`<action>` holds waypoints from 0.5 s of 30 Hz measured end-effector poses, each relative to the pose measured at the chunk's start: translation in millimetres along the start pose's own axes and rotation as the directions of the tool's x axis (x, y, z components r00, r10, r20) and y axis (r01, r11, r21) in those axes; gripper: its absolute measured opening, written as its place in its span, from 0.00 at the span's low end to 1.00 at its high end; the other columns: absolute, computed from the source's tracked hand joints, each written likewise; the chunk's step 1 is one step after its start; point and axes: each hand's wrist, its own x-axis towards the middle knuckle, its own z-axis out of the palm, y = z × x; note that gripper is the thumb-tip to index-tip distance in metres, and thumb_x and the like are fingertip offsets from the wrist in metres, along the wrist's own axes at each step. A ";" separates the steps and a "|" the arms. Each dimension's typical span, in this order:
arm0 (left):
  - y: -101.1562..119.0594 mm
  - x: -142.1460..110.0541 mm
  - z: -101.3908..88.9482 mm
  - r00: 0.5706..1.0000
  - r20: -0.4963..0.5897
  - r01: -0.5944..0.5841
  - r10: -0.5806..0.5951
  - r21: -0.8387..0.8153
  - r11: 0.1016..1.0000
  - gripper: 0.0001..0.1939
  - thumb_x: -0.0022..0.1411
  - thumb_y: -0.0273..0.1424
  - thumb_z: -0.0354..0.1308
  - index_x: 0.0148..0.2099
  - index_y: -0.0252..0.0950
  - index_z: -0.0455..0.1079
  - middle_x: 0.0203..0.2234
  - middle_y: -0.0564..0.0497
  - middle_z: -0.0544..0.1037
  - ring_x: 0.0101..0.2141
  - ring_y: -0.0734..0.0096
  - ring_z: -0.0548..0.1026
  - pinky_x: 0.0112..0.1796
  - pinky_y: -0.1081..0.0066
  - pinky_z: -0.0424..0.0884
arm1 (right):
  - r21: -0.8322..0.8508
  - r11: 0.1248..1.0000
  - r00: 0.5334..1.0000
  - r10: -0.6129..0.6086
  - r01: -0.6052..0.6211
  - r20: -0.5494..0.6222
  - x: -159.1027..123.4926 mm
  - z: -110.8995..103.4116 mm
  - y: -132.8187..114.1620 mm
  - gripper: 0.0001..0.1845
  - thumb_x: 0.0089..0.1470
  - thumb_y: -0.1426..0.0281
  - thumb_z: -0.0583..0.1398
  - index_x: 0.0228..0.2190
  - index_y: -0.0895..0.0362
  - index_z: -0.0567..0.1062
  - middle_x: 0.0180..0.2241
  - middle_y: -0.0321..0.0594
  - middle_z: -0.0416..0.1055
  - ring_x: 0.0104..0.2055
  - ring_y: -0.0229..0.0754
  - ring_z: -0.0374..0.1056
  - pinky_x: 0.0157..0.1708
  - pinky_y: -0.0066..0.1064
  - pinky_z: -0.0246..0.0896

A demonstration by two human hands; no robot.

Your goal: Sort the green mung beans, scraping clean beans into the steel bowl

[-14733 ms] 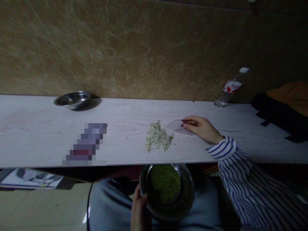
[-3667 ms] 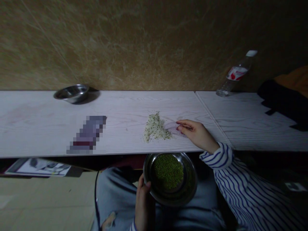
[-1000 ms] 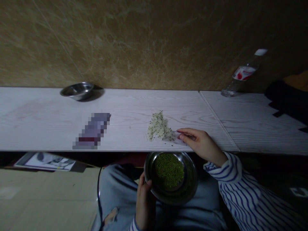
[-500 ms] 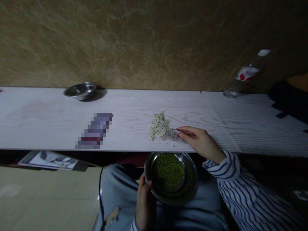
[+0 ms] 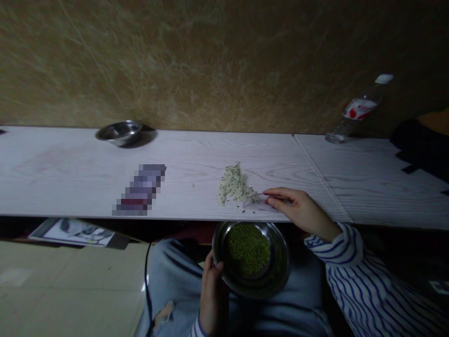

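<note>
My left hand grips the left rim of a steel bowl, held over my lap just below the table edge. Small green beans, like mung beans, cover the bowl's bottom. My right hand is closed on a clear plastic piece, shaped like a small scoop, low over the tabletop. Its left end is at the lower right side of a pile of white grains mixed with green beans, which looks like rice. A couple of loose beans lie near the table's front edge.
Against the wall stand a second steel bowl at the left and a clear bottle with a white cap at the right. A blurred-out flat object lies on the white table. Dark cloth is at far right.
My right hand has moved slightly right with the clear plastic piece, drawing it back from the pile. The left hand and the bowl of beans have barely shifted.
</note>
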 end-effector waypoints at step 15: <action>-4.6 -1.2 -1.0 1.000 0.030 0.006 -0.006 -0.004 1.000 0.24 0.51 0.39 0.68 0.51 0.38 0.78 0.45 0.45 0.81 0.52 0.47 0.73 0.50 0.57 0.68 | 0.026 1.000 1.000 -0.011 0.011 0.008 -4.1 1.3 2.2 0.15 0.55 0.65 0.61 0.41 0.55 0.83 0.43 0.43 0.83 0.45 0.47 0.78 0.46 0.39 0.75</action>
